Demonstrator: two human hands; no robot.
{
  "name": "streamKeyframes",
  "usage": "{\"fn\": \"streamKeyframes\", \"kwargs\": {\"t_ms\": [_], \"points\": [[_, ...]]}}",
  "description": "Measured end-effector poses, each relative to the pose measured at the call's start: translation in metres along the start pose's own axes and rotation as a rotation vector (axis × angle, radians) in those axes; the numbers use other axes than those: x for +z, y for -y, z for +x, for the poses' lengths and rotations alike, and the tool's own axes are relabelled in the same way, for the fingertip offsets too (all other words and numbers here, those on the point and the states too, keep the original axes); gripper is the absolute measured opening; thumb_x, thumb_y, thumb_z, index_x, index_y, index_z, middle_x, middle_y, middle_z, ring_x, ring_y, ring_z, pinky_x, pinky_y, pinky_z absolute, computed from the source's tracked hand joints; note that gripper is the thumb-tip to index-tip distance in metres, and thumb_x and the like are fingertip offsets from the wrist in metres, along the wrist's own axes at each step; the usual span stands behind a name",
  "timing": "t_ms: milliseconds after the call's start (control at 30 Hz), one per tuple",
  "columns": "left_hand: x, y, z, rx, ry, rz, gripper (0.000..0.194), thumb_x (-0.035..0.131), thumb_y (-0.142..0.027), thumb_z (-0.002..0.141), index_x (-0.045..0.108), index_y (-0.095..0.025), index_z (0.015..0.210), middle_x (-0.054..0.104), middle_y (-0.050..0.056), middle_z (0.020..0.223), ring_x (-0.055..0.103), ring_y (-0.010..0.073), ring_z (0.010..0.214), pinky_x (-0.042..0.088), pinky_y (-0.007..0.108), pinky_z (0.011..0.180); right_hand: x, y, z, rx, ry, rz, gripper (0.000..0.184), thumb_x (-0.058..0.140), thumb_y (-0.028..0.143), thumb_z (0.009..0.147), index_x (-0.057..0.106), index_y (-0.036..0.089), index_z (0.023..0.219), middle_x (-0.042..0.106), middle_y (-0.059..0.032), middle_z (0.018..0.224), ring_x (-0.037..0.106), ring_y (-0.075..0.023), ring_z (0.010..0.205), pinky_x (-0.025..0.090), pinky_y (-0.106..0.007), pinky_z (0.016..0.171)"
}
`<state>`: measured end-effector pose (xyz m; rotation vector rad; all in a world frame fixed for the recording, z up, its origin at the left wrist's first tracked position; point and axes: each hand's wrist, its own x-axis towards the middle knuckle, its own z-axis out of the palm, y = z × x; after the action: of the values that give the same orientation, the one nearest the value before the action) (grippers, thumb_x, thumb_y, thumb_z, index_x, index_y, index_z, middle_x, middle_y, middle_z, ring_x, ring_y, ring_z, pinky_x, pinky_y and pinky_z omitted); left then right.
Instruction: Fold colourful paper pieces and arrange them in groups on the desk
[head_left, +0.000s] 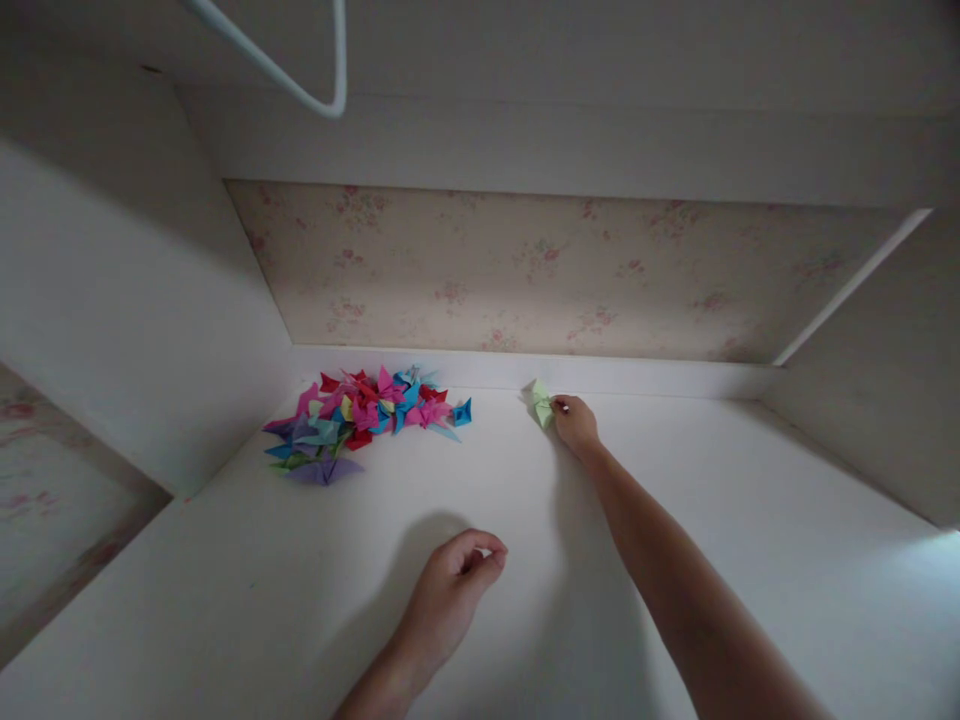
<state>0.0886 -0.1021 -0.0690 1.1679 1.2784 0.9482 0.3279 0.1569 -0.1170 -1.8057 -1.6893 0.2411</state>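
My right hand (577, 424) reaches to the back of the white desk and pinches a pale green paper crane (541, 403) between thumb and fingers, close to the back ledge. Nearer to me, my left hand (456, 580) hovers over the bare surface, thumb and fingertips pressed together with nothing visible in them. A heap of colourful folded paper cranes (367, 405) lies at the back left, in pink, red, blue, purple and green. One blue crane (463, 411) sits at its right edge, and a purple crane (324, 470) at its front.
The white desk surface (720, 480) is bounded by a low ledge (645, 374) and floral wallpaper (555, 260) behind. White side panels (127, 270) rise at left and right. A shelf (570, 150) overhangs the back, and a white cable (277, 70) loops down at the upper left.
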Motion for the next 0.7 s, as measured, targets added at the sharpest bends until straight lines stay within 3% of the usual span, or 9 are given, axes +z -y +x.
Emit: {"fn": "streamKeyframes", "kwargs": {"t_ms": [233,700], "points": [[-0.0003,-0.0019,0.0002,0.015,0.007,-0.006,0.024,0.062,-0.039,0.075,0.068,-0.017,0.082,0.041,-0.004,0.059,0.036,0.0118,0.058,0.025,0.024,0.055,-0.0075,-0.0042,0.0001,-0.016,0.005,0.001,0.031,0.046,0.029,0.085,0.07,0.02,0.102,0.07,-0.0077,0.104,0.062,-0.0192,0.089,0.044,-0.028,0.08],[0.0007,0.0052,0.0027,0.049,0.01,0.019,0.021,0.059,-0.034,0.076,0.068,-0.016,0.082,0.04,-0.005,0.057,0.036,0.0116,0.057,0.024,0.025,0.054,-0.0019,-0.0033,-0.0006,-0.019,-0.057,0.102,0.031,0.048,0.03,0.082,0.071,0.018,0.098,0.07,-0.0108,0.103,0.062,-0.0223,0.093,0.043,-0.032,0.085]]}}
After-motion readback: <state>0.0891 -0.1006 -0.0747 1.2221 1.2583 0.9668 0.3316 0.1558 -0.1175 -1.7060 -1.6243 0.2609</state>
